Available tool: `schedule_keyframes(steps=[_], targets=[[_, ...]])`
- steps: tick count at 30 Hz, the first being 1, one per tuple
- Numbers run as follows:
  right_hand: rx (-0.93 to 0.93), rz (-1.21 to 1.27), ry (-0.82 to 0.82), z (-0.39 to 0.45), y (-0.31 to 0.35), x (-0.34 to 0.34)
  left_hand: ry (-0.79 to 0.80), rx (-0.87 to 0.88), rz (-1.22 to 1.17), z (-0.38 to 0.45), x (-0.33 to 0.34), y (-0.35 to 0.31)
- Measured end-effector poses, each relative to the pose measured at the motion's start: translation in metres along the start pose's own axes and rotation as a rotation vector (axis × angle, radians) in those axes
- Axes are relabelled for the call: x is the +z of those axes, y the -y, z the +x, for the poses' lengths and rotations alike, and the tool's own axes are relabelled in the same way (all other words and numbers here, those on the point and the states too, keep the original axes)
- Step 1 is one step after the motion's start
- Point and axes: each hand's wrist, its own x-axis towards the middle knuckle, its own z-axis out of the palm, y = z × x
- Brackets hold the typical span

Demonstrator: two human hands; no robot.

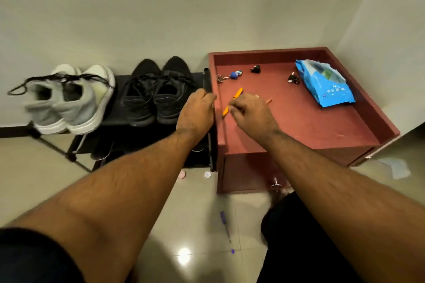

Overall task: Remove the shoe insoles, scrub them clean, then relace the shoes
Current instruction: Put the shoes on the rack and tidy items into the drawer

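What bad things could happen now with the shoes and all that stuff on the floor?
The grey shoes sit at the rack's left end, one overhanging it; since the left hand holds the rack's corner post, a tug might tip them off. The purple pen on the floor could get stepped on. The right hand hovers over the orange pen in the red tray and might knock it.

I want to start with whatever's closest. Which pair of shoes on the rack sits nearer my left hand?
The black pair, right beside your left hand at the rack's right end; the grey-and-white pair sits at the far left end.
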Motion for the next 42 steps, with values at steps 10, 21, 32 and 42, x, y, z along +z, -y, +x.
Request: schedule_keyframes(steps=[10,21,32,42], targets=[[-0.111,0.013,0.436,-0.075,0.120,0.138,0.457,-0.491,0.257,-0.212,-0.019,0.145],[0.131,-0.060,0.649,-0.064,0.060,0.313,0.824,-0.539,0.329,-0.228,0.076,0.272],[0.352,-0.057,0.856,-0.054,-0.042,0.441,0.826,-0.667,0.403,-0.152,0.205,0.385],[0.335,-0.240,1.019,-0.084,-0.031,0.413,0.999,-0.565,0.333,-0.185,0.206,0.337]])
